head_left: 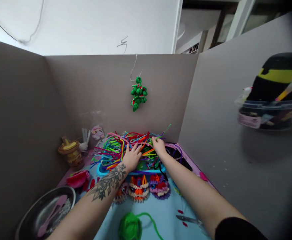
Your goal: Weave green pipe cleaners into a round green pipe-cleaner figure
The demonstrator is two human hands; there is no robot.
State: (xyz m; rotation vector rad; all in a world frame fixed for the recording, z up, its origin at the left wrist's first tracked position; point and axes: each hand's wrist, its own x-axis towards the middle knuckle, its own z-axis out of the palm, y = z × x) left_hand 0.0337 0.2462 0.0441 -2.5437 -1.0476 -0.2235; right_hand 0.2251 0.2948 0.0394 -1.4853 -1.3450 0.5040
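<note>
A blue tray [102, 170] is heaped with pipe cleaners [113, 145] in many colours. My left hand [132, 159] lies on the heap with its fingers spread, a ring on one of them. Just to its right, my right hand [159, 146] is at the back of the heap, fingers bent and pinched together around what looks like a green pipe cleaner [166, 130]. Its fingertips are partly lost among the strands. Below the tray sit three fuzzy pipe-cleaner faces, with an orange one [139, 188] in the middle and a purple one [159, 187] at right.
A green ball of yarn [130, 227] with a trailing strand lies in front, near scissors-like metal tool [187, 218]. At left are a dark pan [72, 196] and a wooden-lidded jar [72, 153]. A green ornament [138, 93] hangs on the back panel; a clear bin [268, 115] hangs right.
</note>
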